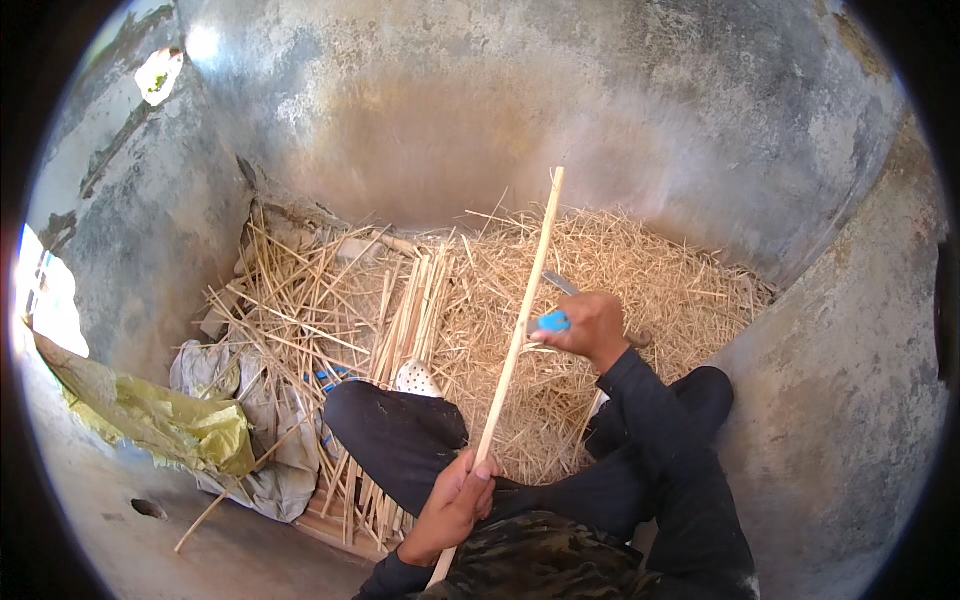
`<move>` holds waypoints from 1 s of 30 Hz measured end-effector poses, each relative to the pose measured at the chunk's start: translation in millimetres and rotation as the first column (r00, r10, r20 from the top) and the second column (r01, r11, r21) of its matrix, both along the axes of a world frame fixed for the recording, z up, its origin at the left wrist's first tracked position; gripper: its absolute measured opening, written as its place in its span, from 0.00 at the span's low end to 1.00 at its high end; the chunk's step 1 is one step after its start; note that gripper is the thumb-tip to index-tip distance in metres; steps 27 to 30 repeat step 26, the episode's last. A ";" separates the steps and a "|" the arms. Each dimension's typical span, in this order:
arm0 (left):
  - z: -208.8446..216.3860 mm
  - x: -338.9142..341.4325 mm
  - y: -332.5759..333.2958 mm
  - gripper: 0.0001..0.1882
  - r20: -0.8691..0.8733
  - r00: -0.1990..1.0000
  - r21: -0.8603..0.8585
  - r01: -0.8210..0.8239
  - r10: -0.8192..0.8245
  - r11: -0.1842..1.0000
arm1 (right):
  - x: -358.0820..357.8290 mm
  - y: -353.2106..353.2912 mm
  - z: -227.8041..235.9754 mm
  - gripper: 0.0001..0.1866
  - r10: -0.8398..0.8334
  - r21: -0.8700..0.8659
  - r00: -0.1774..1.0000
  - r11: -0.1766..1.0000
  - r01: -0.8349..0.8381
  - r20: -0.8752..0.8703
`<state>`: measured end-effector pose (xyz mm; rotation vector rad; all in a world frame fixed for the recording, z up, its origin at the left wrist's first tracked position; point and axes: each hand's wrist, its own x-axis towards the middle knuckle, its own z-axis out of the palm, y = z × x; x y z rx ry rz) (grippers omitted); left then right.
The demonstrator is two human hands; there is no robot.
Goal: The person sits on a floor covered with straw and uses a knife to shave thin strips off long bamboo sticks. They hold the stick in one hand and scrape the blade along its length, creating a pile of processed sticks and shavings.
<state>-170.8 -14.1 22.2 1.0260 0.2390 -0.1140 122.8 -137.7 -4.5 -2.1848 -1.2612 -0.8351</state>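
Observation:
A long, pale peeled stick (522, 320) slants across the middle, its lower end near my lap and its upper end reaching up and to the right. My left hand (455, 505) is closed around its lower part. Higher up, beside the stick, my right hand (588, 328) is closed on a knife (562, 284), whose narrow grey blade shows above the fingers; most of its handle is hidden. A bright blue piece (553, 321) sits at the right thumb, close against the stick; I cannot tell what it is.
Shavings (640, 270) heap up ahead and right. Thin sticks (415, 305) lie in a row left of centre, with loose ones (290, 290) scattered farther left. A yellow-green sack (200, 425) and a grey sheet (275, 465) lie at left. Concrete walls (480, 110) enclose my crossed legs.

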 end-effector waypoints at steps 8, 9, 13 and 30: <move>-7.6 -13.5 -6.3 0.10 -0.022 0.999 -0.074 0.031 -0.033 0.997 | 68.0 -10.5 -9.8 0.39 -0.352 0.017 0.933 0.935 0.354 -0.078; -6.5 -16.4 -7.1 0.10 -0.047 0.998 -0.066 0.036 -0.040 0.997 | 71.7 -12.2 -16.4 0.40 -0.329 -0.005 0.941 0.944 0.330 -0.079; -8.8 -14.5 -9.0 0.11 -0.083 0.995 -0.128 0.051 -0.062 0.990 | 75.5 -30.9 -3.8 0.40 -0.329 -0.063 0.943 0.943 0.326 -0.051; -7.4 -1.3 -6.9 0.13 -0.029 0.999 0.104 0.035 -0.032 0.994 | -88.2 -34.4 -14.4 0.36 0.134 -0.033 0.959 0.989 -0.147 -0.250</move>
